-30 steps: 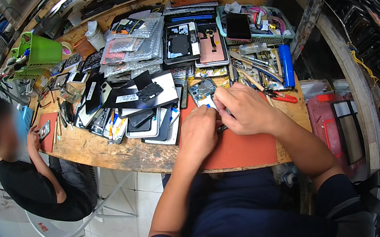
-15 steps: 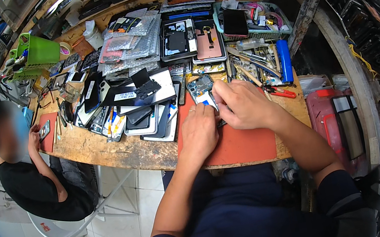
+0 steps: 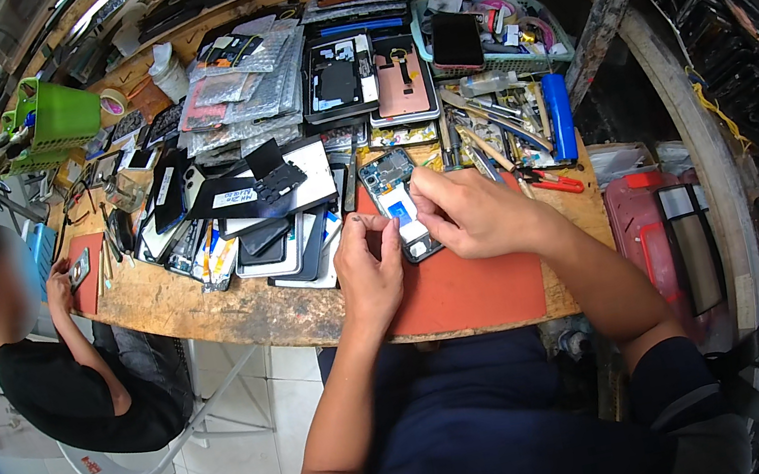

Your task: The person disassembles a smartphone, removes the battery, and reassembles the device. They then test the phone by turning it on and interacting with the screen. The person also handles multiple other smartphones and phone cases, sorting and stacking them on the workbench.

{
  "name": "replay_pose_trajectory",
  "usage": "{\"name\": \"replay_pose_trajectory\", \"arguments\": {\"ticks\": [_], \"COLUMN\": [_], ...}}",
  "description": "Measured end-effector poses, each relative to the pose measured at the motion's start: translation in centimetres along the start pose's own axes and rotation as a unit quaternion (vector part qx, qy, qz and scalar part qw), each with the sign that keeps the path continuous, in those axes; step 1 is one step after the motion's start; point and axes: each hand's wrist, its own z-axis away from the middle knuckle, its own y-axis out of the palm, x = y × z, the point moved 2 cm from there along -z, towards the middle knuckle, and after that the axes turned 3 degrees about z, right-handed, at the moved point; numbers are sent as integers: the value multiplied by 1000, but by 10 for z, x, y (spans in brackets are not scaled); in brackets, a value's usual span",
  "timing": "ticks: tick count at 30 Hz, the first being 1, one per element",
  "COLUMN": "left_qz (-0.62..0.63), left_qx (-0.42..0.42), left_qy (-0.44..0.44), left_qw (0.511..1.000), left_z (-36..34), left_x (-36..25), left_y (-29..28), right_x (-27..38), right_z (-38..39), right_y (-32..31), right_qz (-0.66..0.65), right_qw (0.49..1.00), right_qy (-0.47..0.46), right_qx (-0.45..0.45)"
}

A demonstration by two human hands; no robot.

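An opened phone (image 3: 388,174), with circuitry at its top and a white-and-blue middle, lies on a red mat (image 3: 471,297). My left hand (image 3: 371,274) is beside the phone's lower left, thumb raised and fingers curled; what they hold, if anything, is hidden. My right hand (image 3: 478,220) is at the phone's right edge, fingertips pinched around something too small to make out. Stacked tablets and phone cases (image 3: 271,195) lie just left of the mat; hand tools (image 3: 493,131) and red-handled pliers (image 3: 559,187) lie beyond my right hand.
At left, a seated co-worker (image 3: 67,363) holds a phone (image 3: 80,267) at the wooden bench (image 3: 168,305). Bubble-wrapped packages (image 3: 242,89), a basket of parts (image 3: 550,54), a blue cylinder (image 3: 559,117) and a green basket (image 3: 64,115) crowd the back. A red case (image 3: 644,241) stands at right.
My left hand has shifted left and turned, uncovering more of the phone's middle and lower part. My right hand stays pinched at the phone's right edge. The view has shifted slightly.
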Motion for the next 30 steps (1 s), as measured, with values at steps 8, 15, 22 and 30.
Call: {"name": "replay_pose_trajectory", "arguments": {"ticks": [8,15,22,30], "left_qz": [-23,6,-14,-19], "left_qx": [12,6,8,-25], "left_qy": [24,-1,-5,37], "left_qw": [999,1000,1000,999], "left_z": [0,-3,-1,0], "left_x": [2,-13,-9,-7], "left_y": [-2,-3,-5,-6], "right_x": [2,5,4,3], "right_z": [0,0,0,-1], "right_y": [4,-5,1,0], "right_qz": [7,-11,-2,-9], "right_qw": [999,999,1000,999], "right_qy": [-35,13,-10,3], "right_qx": [-13,31,26,32]}}
